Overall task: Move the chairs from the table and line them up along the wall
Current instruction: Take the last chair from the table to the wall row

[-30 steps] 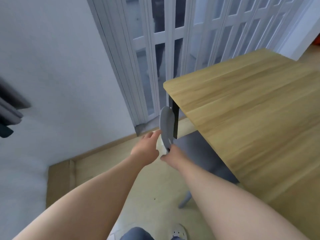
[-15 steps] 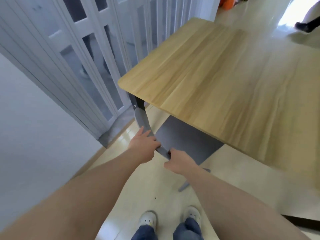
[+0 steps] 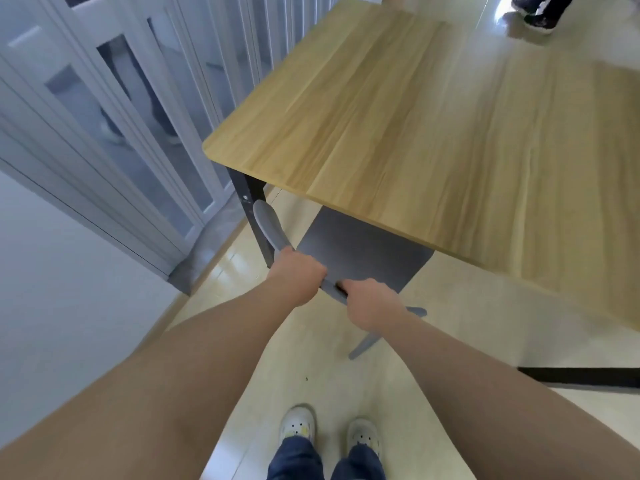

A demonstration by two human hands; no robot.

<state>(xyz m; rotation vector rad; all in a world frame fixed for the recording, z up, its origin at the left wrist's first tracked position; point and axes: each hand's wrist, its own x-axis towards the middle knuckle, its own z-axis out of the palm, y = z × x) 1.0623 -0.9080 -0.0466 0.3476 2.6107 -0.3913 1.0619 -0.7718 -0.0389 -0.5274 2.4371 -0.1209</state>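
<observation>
Arms outstretched, left hand (image 3: pixel 300 276) and right hand (image 3: pixel 371 304) grip the grey chair (image 3: pixel 360 251) backrest.

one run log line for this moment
stage: chair pull-out | left hand: gripping backrest | right hand: gripping backrest | grey chair seat: partly under table

Glossy cream floor (image 3: pixel 460 317) under grey chair (image 3: pixel 360 251) and wooden table (image 3: pixel 433 133)

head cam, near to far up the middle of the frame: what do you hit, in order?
Shoes → right hand and left hand gripping the chair back → chair seat → table → another person's feet at the far edge.
</observation>
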